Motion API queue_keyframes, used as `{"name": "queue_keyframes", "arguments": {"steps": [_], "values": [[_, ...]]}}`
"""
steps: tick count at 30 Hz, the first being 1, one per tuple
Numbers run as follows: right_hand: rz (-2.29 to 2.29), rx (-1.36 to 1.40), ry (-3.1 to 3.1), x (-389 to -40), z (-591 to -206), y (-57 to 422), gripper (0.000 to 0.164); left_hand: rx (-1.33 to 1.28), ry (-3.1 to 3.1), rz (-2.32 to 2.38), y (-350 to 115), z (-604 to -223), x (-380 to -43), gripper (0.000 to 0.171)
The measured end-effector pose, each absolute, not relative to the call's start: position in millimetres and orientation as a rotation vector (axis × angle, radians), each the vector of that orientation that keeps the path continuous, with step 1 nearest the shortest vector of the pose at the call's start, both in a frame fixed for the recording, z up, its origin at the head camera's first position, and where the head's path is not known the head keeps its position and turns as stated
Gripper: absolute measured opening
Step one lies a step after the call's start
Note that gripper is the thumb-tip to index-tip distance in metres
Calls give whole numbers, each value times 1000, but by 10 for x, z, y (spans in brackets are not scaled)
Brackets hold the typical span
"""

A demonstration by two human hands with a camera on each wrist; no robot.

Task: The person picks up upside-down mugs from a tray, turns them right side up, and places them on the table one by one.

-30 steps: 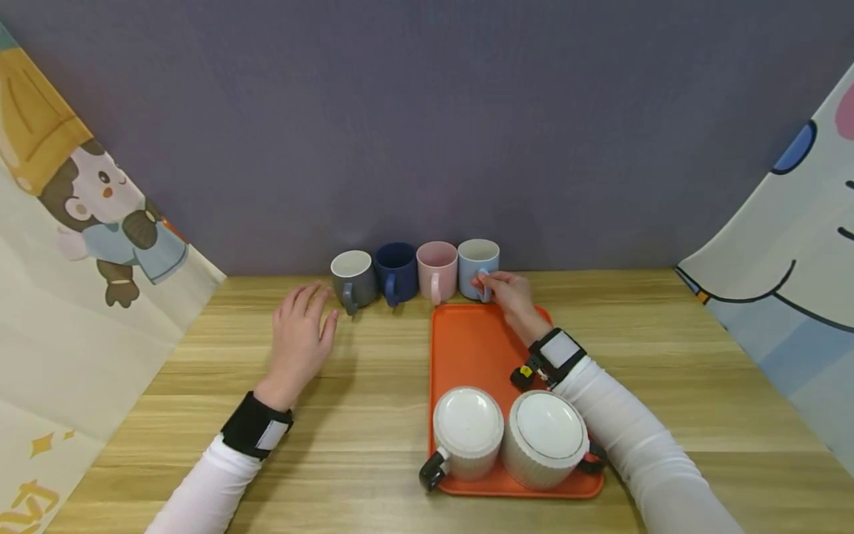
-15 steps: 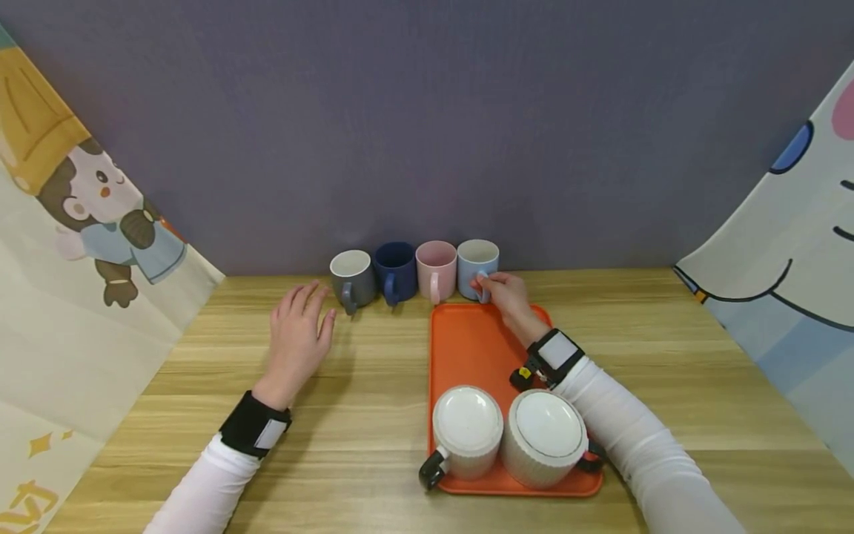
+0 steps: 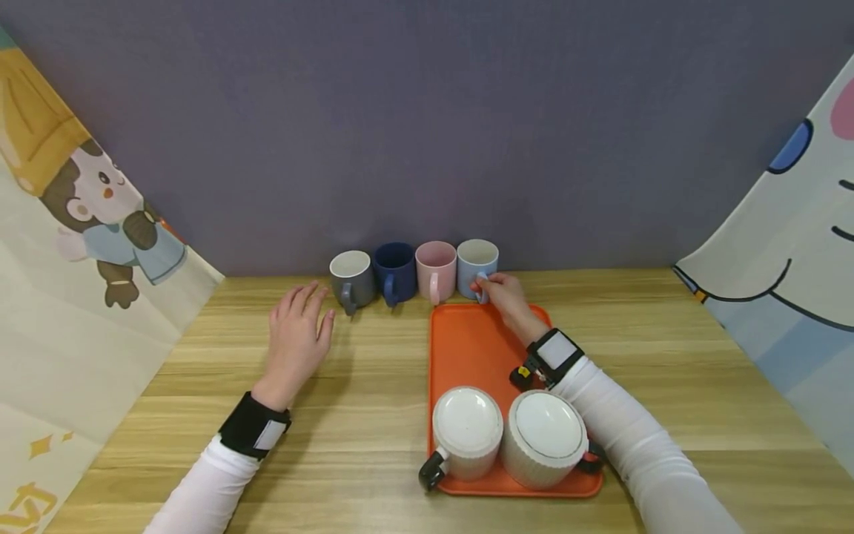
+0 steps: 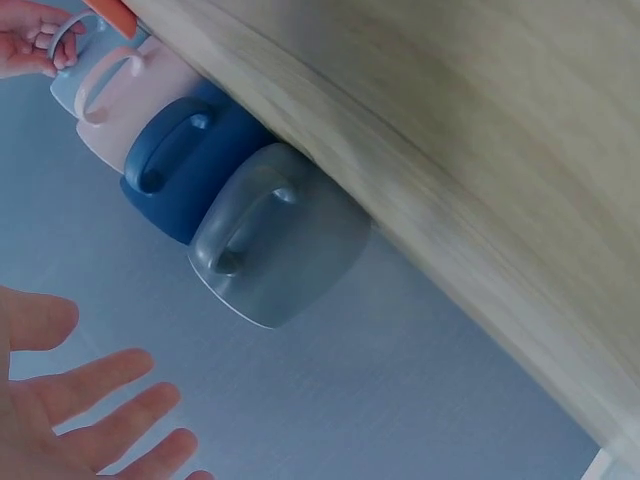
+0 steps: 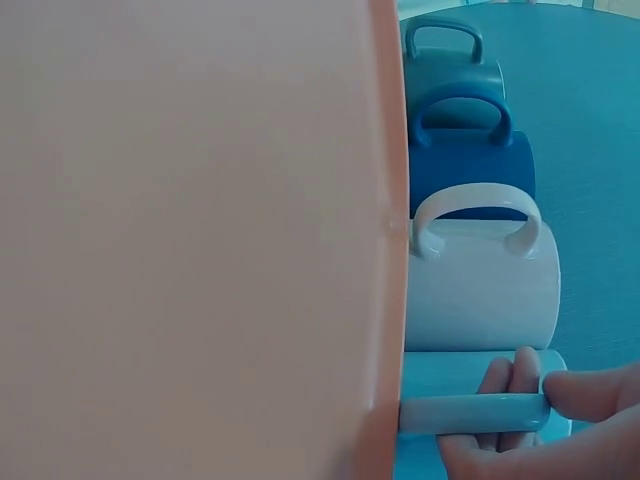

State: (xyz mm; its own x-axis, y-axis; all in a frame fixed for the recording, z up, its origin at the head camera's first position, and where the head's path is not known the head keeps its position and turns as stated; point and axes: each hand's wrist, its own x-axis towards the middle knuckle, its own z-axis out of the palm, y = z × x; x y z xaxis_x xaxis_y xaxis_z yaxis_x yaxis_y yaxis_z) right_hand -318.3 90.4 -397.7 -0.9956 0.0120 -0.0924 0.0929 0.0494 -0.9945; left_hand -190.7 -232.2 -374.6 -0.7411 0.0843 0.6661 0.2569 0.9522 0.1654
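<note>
At the right end of a row of upright mugs, my right hand (image 3: 505, 295) grips the handle of the light blue mug (image 3: 472, 259). Its fingers pass through the handle loop in the right wrist view, with the thumb against the handle's top. Left of that mug stand a pink mug (image 3: 428, 276), a navy mug (image 3: 405, 279) and a dark grey mug (image 3: 360, 289) with a white inside. Near the grey mug, my left hand (image 3: 298, 334) is held with fingers spread and holds nothing. In the left wrist view its fingers (image 4: 110, 385) are apart from the mugs.
An orange tray (image 3: 460, 348) lies in front of the pink and light blue mugs. Two larger ribbed cream mugs with black handles, a left one (image 3: 468, 423) and a right one (image 3: 547, 430), stand upside down on it. A grey wall (image 3: 427, 133) rises behind the row.
</note>
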Motion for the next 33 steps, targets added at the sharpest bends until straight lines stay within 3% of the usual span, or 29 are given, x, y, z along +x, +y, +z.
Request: {"name": "queue_keyframes", "arguments": {"steps": [22,33], "values": [[-1996,-5,2244,-3171,-3950,988,27,-238,-2411,-330,-2310,-3741,-1929,36],[-1732,-241,2280,-3091,-3758,1355,47,-256,-2442,-355,-2169,-3698,-2024,37]]}}
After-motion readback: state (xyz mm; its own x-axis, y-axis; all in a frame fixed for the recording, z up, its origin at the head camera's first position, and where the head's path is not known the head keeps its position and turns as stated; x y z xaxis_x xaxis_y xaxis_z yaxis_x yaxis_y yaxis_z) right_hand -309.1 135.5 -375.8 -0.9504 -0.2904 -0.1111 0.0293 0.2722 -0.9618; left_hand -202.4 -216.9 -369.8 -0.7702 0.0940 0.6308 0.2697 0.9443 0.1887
